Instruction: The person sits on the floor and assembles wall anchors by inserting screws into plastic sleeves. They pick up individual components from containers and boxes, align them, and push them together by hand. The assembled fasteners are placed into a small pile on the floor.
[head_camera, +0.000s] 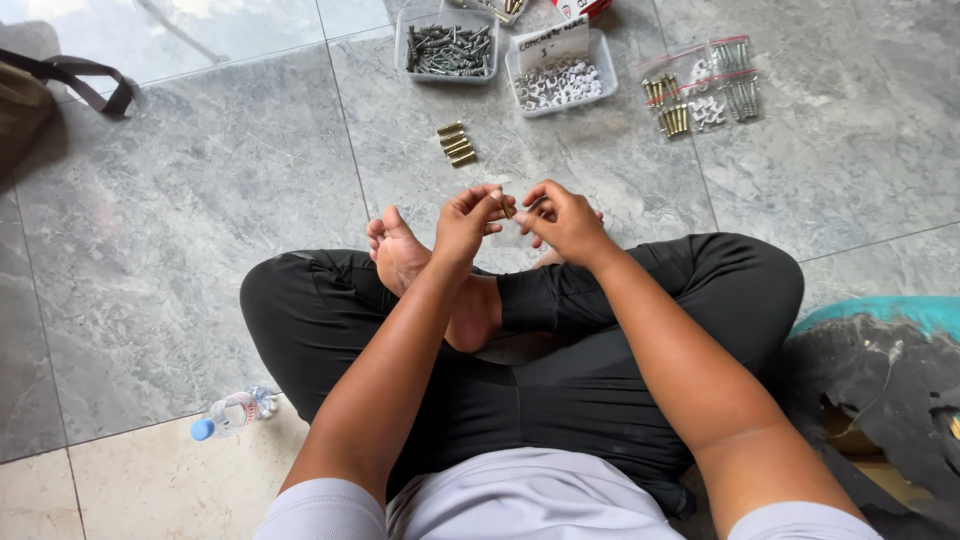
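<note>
both hands met above my crossed legs: left hand (468, 222) and right hand (562, 220) each pinched a small brass anchor (506, 208) between fingertips. i judged short, steady twists kept it aligned.

A small brass-coloured anchor (507, 207) sits pinched between the fingertips of the left hand (468, 222) and the right hand (565, 222), held above the crossed legs. Only a short, upright sliver of it shows; the fingers hide the rest.
</note>
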